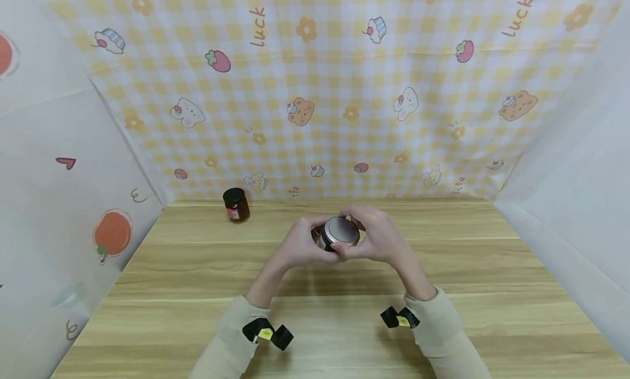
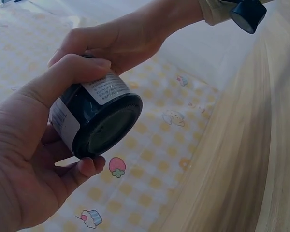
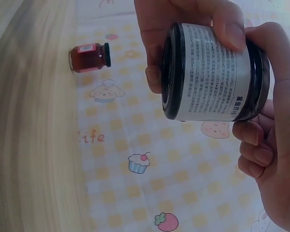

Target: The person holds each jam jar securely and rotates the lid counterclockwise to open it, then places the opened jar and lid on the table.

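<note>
Dark jar (image 2: 94, 113) is up off the counter (image 1: 320, 330), tilted, lid (image 1: 343, 229) end up. What's the risk?

Slip, I'd say. Body looks smooth and round. If the two hands work against each other and the body-side grip is weak, it could spin or drop.

Grip status?

Left hand (image 1: 306, 242): curled round the body, thumb over the label, fingertips under near the base. Gap no wider than the jar. Right hand (image 1: 376, 234): bent round the lid end, thumb and fingers against it. Neither is spread wide.

How hard are they squeezing?

Can't tell. Can't tell what's inside either, so if the lid came loose at this tilt, a spill is possible. Lid looks seated for now.

Anything to hit?

Small red-brown jar (image 1: 237, 205) stands at the back of the counter, left of the hands, well apart. Low risk, unless a dropped jar rolls that way.
</note>
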`<move>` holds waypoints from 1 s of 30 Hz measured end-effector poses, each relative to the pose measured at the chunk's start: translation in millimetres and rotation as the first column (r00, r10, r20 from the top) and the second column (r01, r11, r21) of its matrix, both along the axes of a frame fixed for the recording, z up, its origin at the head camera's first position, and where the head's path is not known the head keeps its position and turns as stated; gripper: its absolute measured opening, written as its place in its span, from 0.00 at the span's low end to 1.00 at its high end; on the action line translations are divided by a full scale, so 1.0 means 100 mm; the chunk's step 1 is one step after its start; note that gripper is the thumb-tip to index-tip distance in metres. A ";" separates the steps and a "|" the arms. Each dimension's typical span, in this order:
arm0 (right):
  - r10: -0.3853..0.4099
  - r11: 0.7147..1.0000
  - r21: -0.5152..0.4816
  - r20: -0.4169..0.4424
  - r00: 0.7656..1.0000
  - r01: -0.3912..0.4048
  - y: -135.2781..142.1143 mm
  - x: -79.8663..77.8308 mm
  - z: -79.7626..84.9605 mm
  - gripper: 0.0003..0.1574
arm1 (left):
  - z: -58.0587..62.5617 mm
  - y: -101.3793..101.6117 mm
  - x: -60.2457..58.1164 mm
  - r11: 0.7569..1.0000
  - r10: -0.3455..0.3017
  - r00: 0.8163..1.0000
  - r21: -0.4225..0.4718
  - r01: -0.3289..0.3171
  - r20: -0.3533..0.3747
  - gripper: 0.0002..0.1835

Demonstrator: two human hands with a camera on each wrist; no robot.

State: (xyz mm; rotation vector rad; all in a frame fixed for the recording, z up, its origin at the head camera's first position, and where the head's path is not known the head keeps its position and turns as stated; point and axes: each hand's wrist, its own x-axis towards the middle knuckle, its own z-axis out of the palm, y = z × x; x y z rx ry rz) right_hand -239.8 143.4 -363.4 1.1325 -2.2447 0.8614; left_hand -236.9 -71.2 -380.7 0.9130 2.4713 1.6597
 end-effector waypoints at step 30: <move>0.236 0.972 -0.017 0.113 0.965 -0.236 0.00 0.12 0.19 0.24 | 0.01 -0.11 -0.04 0.882 -0.441 0.892 0.234 0.410 0.097 0.29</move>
